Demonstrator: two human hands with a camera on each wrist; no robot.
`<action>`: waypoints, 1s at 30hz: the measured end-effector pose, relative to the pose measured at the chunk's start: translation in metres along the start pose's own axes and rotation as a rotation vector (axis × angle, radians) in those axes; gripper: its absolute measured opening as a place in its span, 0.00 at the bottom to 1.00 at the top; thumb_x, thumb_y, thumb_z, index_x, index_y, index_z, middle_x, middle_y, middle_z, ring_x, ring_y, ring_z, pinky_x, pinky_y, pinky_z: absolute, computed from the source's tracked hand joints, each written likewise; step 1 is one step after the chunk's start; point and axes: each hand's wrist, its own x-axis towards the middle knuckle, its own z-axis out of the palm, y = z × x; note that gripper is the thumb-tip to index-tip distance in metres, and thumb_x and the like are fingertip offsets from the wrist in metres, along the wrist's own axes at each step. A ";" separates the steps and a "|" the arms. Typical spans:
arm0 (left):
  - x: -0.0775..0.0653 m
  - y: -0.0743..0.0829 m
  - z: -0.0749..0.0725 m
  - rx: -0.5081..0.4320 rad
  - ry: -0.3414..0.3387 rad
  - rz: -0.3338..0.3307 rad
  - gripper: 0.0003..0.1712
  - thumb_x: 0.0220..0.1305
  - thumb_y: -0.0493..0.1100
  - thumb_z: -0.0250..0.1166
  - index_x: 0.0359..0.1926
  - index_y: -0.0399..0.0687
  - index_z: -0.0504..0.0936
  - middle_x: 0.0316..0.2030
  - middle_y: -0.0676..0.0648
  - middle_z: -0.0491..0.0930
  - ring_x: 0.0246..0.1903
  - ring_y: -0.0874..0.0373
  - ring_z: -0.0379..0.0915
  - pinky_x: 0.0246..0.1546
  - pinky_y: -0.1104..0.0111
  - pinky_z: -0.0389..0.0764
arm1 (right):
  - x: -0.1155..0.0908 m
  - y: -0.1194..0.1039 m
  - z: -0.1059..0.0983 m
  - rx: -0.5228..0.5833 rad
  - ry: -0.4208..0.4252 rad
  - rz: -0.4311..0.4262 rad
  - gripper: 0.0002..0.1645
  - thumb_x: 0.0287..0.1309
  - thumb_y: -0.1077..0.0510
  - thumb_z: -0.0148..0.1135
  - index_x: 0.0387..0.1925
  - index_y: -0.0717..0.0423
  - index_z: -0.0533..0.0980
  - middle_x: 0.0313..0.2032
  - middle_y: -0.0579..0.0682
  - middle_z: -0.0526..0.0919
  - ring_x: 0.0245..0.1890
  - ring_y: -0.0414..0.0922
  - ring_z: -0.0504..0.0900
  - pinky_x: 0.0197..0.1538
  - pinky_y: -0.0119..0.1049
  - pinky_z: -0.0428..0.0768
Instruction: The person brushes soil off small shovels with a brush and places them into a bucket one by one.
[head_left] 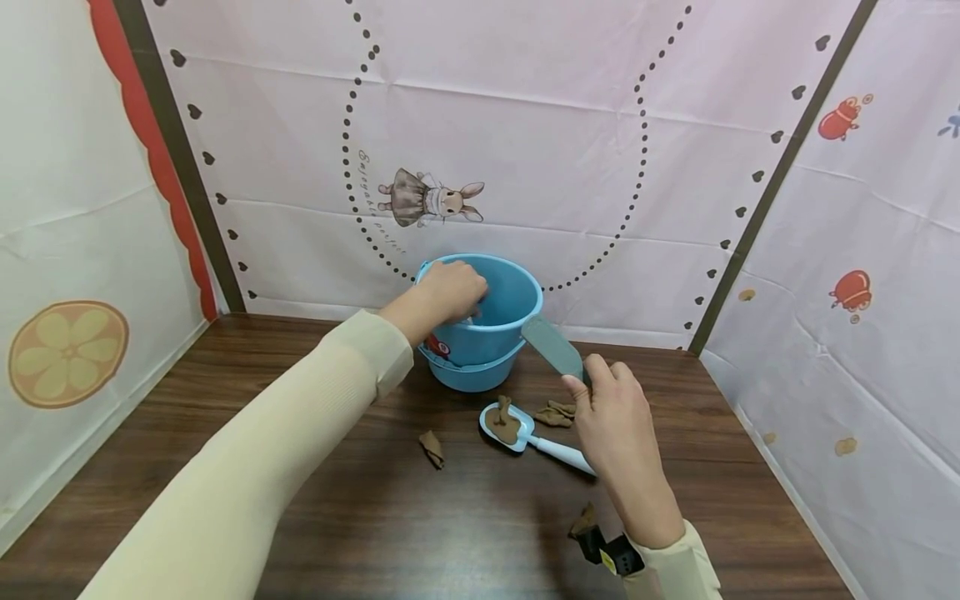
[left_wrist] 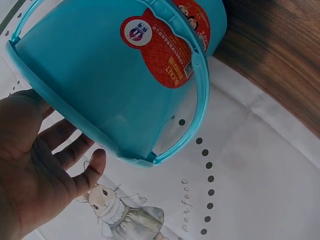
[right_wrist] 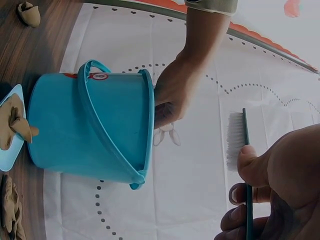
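Note:
A blue bucket (head_left: 468, 377) stands upright near the back of the table, its handle hanging down at the front. My left hand (head_left: 450, 290) reaches over its rim, and the thumb side is hidden in the opening. Spread fingers of that hand show beside the rim (left_wrist: 75, 117) in the left wrist view. A small whitish bit near these fingertips is too small to name. My right hand (head_left: 618, 417) grips a flat green brush (head_left: 552, 346) in the air right of the bucket; its white bristles (right_wrist: 234, 140) face the bucket in the right wrist view.
In front of the bucket lies a light blue scoop (head_left: 564, 455) with brown crumpled pieces (head_left: 504, 423) in its blade. More brown pieces lie behind it (head_left: 555, 414), to its left (head_left: 432, 448) and by my right wrist (head_left: 583, 521). Printed cloth walls (head_left: 495, 142) stand around the table.

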 end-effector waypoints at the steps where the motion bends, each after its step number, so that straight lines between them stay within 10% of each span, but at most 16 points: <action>1: 0.000 0.000 0.000 -0.001 0.001 0.003 0.13 0.71 0.52 0.65 0.49 0.52 0.86 0.45 0.48 0.86 0.48 0.49 0.79 0.51 0.48 0.80 | 0.000 0.000 0.000 0.001 0.002 0.000 0.15 0.73 0.47 0.55 0.40 0.55 0.71 0.29 0.55 0.65 0.24 0.50 0.65 0.28 0.41 0.66; 9: -0.030 -0.001 0.004 -0.129 0.108 0.038 0.24 0.79 0.57 0.51 0.64 0.52 0.78 0.57 0.45 0.80 0.61 0.44 0.73 0.60 0.48 0.75 | 0.000 0.000 0.000 0.003 0.012 -0.008 0.15 0.73 0.47 0.56 0.39 0.55 0.71 0.28 0.54 0.65 0.24 0.49 0.65 0.28 0.40 0.66; 15: -0.103 0.014 0.021 -0.165 0.271 -0.002 0.37 0.74 0.69 0.48 0.75 0.56 0.66 0.74 0.42 0.64 0.72 0.37 0.58 0.65 0.39 0.67 | 0.000 -0.001 -0.001 0.002 -0.004 -0.011 0.15 0.73 0.47 0.55 0.39 0.55 0.71 0.28 0.54 0.66 0.25 0.49 0.65 0.28 0.40 0.66; 22: -0.188 0.042 0.032 -0.269 0.282 -0.118 0.44 0.69 0.75 0.49 0.78 0.60 0.60 0.77 0.43 0.57 0.75 0.36 0.51 0.64 0.32 0.61 | -0.004 -0.004 -0.004 -0.004 0.016 -0.046 0.15 0.73 0.48 0.57 0.39 0.56 0.71 0.27 0.54 0.65 0.25 0.49 0.65 0.28 0.40 0.66; 30: -0.203 0.047 0.032 -0.287 0.278 -0.135 0.45 0.69 0.75 0.49 0.77 0.57 0.62 0.74 0.42 0.61 0.73 0.36 0.55 0.60 0.32 0.66 | -0.003 -0.006 -0.006 0.008 0.012 -0.035 0.16 0.74 0.46 0.55 0.40 0.56 0.72 0.29 0.54 0.66 0.26 0.49 0.66 0.29 0.40 0.67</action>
